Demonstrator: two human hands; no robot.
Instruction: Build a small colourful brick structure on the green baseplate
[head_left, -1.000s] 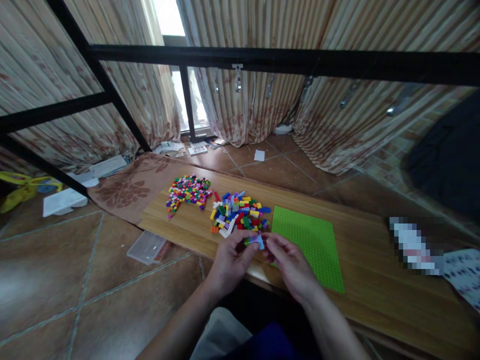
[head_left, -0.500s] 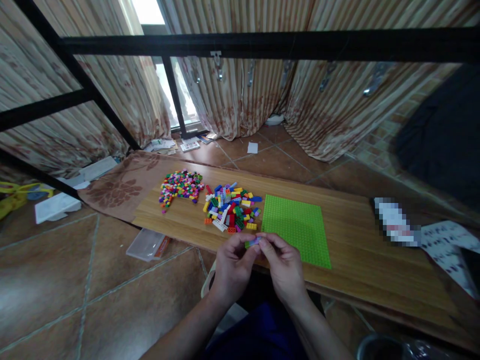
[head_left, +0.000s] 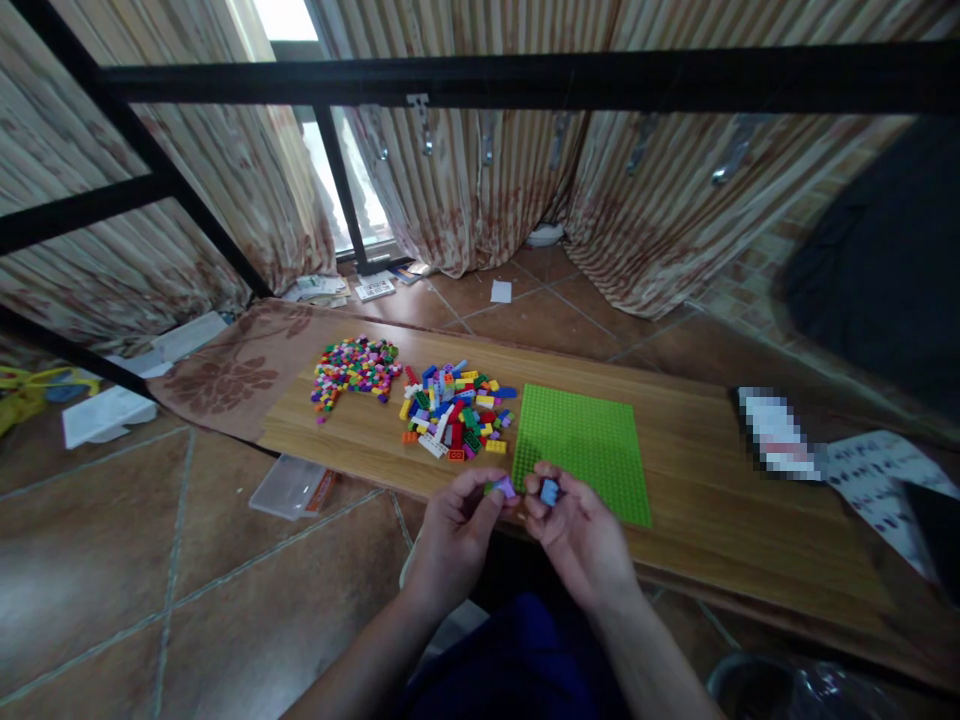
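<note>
Between the thumb and fingers of my left hand (head_left: 459,535) is a purple brick (head_left: 504,487), with a bit of green beside it. My right hand (head_left: 585,535) is turned partly palm up and holds a small blue brick (head_left: 549,492) at its fingertips. The two hands are slightly apart over the table's near edge. Behind them lies a pile of mixed bricks (head_left: 456,412). A green baseplate (head_left: 585,450) rests flat on the wooden table (head_left: 705,500), just beyond my right hand.
A heap of tiny colourful pieces (head_left: 356,370) lies at the table's left. A clear plastic lid (head_left: 289,487) is on the floor by the near edge. At the right are a blurred-out object (head_left: 776,435) and a printed sheet (head_left: 889,475). A black metal bar (head_left: 480,85) crosses above.
My hands, which were together at the bricks, have moved apart. The right hand has turned palm up, showing the blue brick. The view has shifted slightly.
</note>
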